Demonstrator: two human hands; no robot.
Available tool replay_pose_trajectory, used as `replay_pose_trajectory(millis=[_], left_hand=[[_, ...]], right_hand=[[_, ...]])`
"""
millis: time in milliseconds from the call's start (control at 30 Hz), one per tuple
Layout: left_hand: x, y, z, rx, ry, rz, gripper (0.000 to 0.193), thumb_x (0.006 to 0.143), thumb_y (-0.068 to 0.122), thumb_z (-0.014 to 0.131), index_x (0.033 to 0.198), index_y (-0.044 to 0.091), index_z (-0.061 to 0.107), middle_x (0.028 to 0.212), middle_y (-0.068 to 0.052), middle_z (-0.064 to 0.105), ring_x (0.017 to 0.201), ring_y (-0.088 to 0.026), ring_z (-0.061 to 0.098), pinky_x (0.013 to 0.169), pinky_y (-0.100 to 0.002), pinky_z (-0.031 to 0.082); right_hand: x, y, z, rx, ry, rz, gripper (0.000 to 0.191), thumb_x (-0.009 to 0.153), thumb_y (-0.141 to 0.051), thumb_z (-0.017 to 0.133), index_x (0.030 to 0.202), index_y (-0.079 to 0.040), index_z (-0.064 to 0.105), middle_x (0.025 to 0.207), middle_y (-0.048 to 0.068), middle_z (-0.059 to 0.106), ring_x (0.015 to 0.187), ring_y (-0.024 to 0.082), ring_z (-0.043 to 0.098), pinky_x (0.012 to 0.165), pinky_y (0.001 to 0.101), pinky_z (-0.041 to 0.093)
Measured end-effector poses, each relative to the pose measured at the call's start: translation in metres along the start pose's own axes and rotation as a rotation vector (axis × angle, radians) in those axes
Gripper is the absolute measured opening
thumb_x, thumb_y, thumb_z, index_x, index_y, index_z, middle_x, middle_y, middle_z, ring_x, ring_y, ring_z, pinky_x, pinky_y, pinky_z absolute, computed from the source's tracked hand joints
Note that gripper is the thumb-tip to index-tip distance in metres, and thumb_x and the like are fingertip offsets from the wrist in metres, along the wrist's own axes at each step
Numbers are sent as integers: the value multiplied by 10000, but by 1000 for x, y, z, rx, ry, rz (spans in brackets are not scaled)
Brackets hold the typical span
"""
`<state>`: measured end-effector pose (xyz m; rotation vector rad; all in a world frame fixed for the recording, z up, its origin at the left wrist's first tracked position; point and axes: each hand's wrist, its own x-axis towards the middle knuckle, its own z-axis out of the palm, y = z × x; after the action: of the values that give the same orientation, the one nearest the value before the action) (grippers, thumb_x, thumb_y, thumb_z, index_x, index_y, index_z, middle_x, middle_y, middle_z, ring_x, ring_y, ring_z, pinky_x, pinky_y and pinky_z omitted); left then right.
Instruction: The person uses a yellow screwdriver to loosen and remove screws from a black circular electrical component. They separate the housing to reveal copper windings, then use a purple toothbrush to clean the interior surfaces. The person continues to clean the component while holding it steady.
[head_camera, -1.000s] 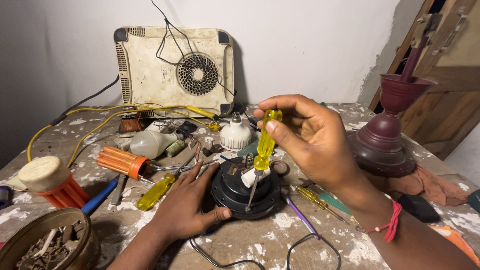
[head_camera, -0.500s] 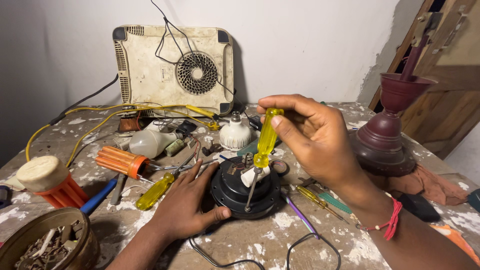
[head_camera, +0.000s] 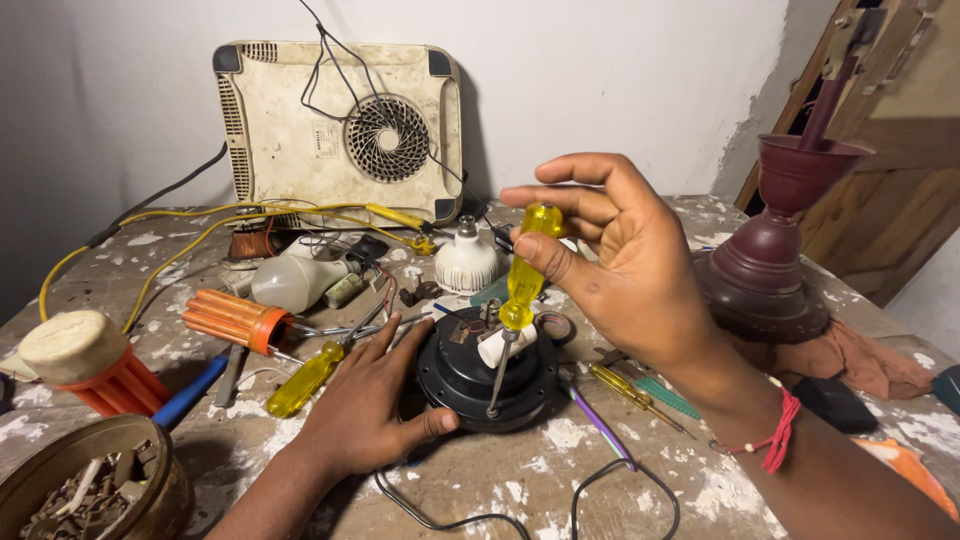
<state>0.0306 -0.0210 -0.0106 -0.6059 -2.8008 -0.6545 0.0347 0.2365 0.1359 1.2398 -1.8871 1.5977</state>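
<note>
A round black motor housing (head_camera: 487, 372) lies on the bench (head_camera: 560, 470), steadied by the left hand (head_camera: 365, 410) with fingers spread flat. A yellow-handled screwdriver (head_camera: 520, 285) is gripped by the right hand (head_camera: 630, 265), tip set into the housing.

We see an evenly lit, fairly bright scene; the white wall behind the cream appliance (head_camera: 340, 125) is the brightest area, dimming to grey at its far left. Light seems to fall from above and to the right of that appliance, since it throws a soft shadow on the wall to its right. Glare glints on the yellow screwdriver handle (head_camera: 527, 265) below and to its right. Focus holds across the table; the lower corners look slightly stretched and softer. We see no motion blur.
</note>
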Motion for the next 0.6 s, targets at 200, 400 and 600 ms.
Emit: replay_pose_trajectory(millis=[200, 400, 600], left_hand=[[1, 1, -1, -4, 2, 2, 1208, 713, 869, 556, 1581, 82, 264, 1577, -311, 305, 1532, -421, 203, 1187, -581, 181], [0, 0, -1, 2, -5, -7, 1204, 717, 871, 551, 1584, 86, 263, 1583, -320, 285, 1518, -427, 211, 1181, -580, 186], [0, -1, 0, -10, 11, 11, 1216, 709, 874, 556, 1579, 74, 271, 1575, -334, 290, 1513, -435, 222, 1181, -575, 197]], right_hand=[[-2, 5, 5, 76, 55, 65, 286, 994, 41, 650, 1247, 43, 516, 1198, 137, 616, 1146, 192, 682, 999, 309, 597], [-2, 2, 2, -32, 30, 8, 240, 1010, 51, 599, 1245, 33, 556, 1223, 136, 661, 1177, 166, 654, 1056, 310, 563], [-4, -1, 5, -32, 47, 12, 256, 989, -1, 680, 1211, 17, 554, 1175, 158, 715, 1125, 167, 684, 988, 309, 590]])
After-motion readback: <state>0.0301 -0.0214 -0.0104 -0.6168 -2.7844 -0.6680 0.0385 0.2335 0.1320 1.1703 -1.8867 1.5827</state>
